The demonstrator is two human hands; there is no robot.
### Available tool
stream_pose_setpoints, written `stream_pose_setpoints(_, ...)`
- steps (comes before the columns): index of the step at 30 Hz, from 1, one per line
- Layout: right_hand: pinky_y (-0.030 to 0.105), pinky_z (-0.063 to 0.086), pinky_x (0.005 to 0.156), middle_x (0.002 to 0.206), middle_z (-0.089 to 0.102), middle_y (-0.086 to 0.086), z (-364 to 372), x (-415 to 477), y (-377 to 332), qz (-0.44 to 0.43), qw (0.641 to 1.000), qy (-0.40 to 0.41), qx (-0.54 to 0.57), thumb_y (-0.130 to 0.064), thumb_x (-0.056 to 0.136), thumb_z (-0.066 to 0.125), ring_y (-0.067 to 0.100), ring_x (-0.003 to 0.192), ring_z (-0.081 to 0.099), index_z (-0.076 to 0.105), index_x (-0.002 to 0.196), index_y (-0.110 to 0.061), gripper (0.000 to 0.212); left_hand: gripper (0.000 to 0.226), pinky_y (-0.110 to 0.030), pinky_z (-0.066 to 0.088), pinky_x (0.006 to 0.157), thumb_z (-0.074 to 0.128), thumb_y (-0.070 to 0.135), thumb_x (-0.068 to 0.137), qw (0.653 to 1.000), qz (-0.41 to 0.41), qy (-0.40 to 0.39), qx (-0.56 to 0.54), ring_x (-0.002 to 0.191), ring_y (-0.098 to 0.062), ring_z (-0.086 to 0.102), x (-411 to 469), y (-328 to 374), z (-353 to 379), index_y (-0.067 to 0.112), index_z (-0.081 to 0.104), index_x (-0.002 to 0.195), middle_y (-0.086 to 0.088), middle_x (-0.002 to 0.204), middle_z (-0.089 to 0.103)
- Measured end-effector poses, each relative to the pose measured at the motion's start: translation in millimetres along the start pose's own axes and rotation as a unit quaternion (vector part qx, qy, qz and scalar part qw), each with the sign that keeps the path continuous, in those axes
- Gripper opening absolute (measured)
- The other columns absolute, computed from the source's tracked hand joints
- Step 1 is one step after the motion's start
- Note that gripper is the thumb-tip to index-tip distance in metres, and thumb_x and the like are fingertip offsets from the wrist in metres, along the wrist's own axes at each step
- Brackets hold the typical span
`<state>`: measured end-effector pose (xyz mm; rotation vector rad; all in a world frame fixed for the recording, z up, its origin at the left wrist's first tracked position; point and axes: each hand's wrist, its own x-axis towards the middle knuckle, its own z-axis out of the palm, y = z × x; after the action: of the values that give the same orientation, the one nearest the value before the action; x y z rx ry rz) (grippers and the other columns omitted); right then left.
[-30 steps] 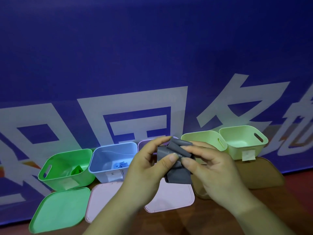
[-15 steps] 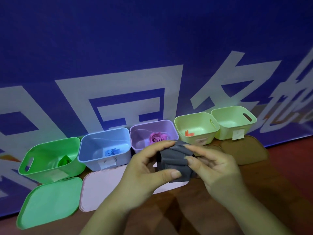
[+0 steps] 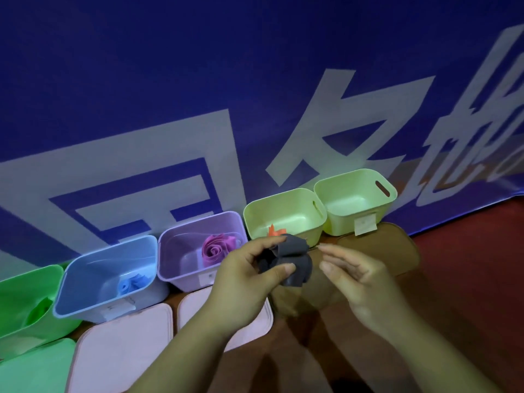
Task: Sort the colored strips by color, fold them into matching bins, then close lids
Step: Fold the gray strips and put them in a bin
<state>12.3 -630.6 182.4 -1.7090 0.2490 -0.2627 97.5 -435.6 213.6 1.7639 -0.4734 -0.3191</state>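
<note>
Grey strip [image 3: 293, 258] pinched by left hand [image 3: 243, 282]; right hand [image 3: 365, 285] spread beside; labels [image 3: 365, 224] unreadable.

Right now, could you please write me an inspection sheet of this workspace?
Surface: dark table, partly covered by lids.
Job's things: green bin, blue bin, purple bin and left pale bin each hold one strip; right pale bin shows none. All the lids are off: green lid, pink lids and brown lid lie in front of the bins.
Clutter: nothing seen.
Hands: left hand pinches the gray strip; right hand is open beside it.
Cables: nothing seen.
Surroundings: blue banner behind the bins.
</note>
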Motion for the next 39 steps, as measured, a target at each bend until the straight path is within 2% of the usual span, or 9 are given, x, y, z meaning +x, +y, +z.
stream_pose_setpoints(6,0.015,0.044,0.094,0.115,0.067,-0.024,-97.8,63.4,58.1,0.069,0.986,0.035,-0.149,-0.031,0.09,0.069,-0.008,0.108,0.059,0.069,0.104,-0.048,0.022,0.041,-0.02,0.048,0.096,0.08,0.026,0.081,0.991,0.017,0.001,0.135,0.109,0.004,0.06,110.2,-16.0,73.9,0.036,0.068,0.119,0.018,0.116,0.067)
stream_pose_setpoints(8,0.021,0.044,0.1,0.119,0.063,-0.025,-125.9,84.4,81.9,0.065,0.966,0.04,-0.248,-0.04,0.089,0.066,-0.005,0.113,0.055,0.069,0.11,-0.043,0.022,0.041,-0.019,0.048,0.094,0.079,0.028,0.081,0.987,0.011,-0.008,0.162,0.107,0.004,0.059,148.5,-20.6,96.7,0.04,0.066,0.118,0.018,0.115,0.066)
stream_pose_setpoints(16,0.015,0.031,0.096,0.131,0.061,0.009,-183.8,135.1,195.1,0.094,0.924,0.126,-0.35,-0.022,0.078,0.082,0.017,0.12,0.052,0.074,0.111,-0.017,0.035,0.037,-0.005,0.035,0.078,0.073,0.02,0.084,0.961,0.022,-0.072,0.266,0.098,-0.004,0.051,287.4,-44.9,172.1,0.028,0.065,0.119,0.014,0.108,0.059)
stream_pose_setpoints(21,0.044,0.029,0.114,0.157,0.026,0.02,-199.9,149.8,246.6,0.234,0.887,0.141,-0.372,-0.049,0.08,0.073,0.037,0.143,0.025,0.045,0.142,-0.039,0.069,0.046,-0.016,0.037,0.09,0.072,0.025,0.086,0.923,-0.004,-0.154,0.351,0.11,-0.012,0.056,340.4,-90.6,208.2,0.027,0.059,0.13,0.006,0.126,0.059)
stream_pose_setpoints(24,0.048,0.031,0.114,0.159,0.017,0.021,-204.3,150.2,269.8,0.295,0.889,0.153,-0.316,-0.051,0.079,0.073,0.036,0.146,0.019,0.029,0.15,-0.038,0.084,0.043,-0.014,0.034,0.087,0.069,0.022,0.087,0.907,-0.015,-0.205,0.367,0.104,-0.009,0.052,352.7,-111.0,222.2,0.025,0.06,0.128,0.004,0.125,0.057)
stream_pose_setpoints(30,0.035,0.041,0.099,0.137,0.052,0.006,-209.9,150.7,276.1,0.287,0.9,0.216,-0.246,-0.029,0.074,0.082,0.025,0.126,0.048,0.039,0.147,-0.029,0.085,0.042,-0.017,0.034,0.086,0.069,0.02,0.088,0.874,-0.025,-0.264,0.406,0.108,-0.018,0.054,360.4,-134.9,242.1,0.021,0.059,0.129,-0.002,0.124,0.054)
stream_pose_setpoints(33,0.036,0.045,0.097,0.133,0.06,0.002,-219.5,150.2,268.5,0.291,0.904,0.259,-0.174,-0.028,0.08,0.077,0.024,0.121,0.056,0.046,0.142,-0.031,0.069,0.043,-0.023,0.041,0.09,0.069,0.027,0.086,0.854,-0.04,-0.294,0.428,0.109,-0.021,0.055,358.9,-144.9,247.0,0.024,0.059,0.128,-0.002,0.118,0.056)
stream_pose_setpoints(36,0.037,0.051,0.089,0.102,0.073,-0.003,-231.1,149.3,243.6,0.272,0.905,0.315,-0.092,-0.028,0.08,0.078,0.022,0.101,0.068,0.065,0.112,-0.039,0.036,0.029,-0.036,0.048,0.097,0.064,0.036,0.09,0.872,-0.053,-0.264,0.408,0.111,-0.023,0.056,353.2,-137.5,245.4,0.029,0.06,0.117,0.002,0.112,0.055)
stream_pose_setpoints(39,0.027,0.058,0.078,0.089,0.074,-0.003,-233.2,150.0,198.4,0.22,0.912,0.343,0.03,-0.014,0.082,0.078,0.007,0.081,0.07,0.072,0.098,-0.029,0.023,0.046,-0.036,0.037,0.113,0.058,0.039,0.095,0.909,-0.043,-0.172,0.376,0.134,-0.024,0.041,329.9,-103.6,239.9,0.031,0.049,0.139,-0.002,0.141,0.046)
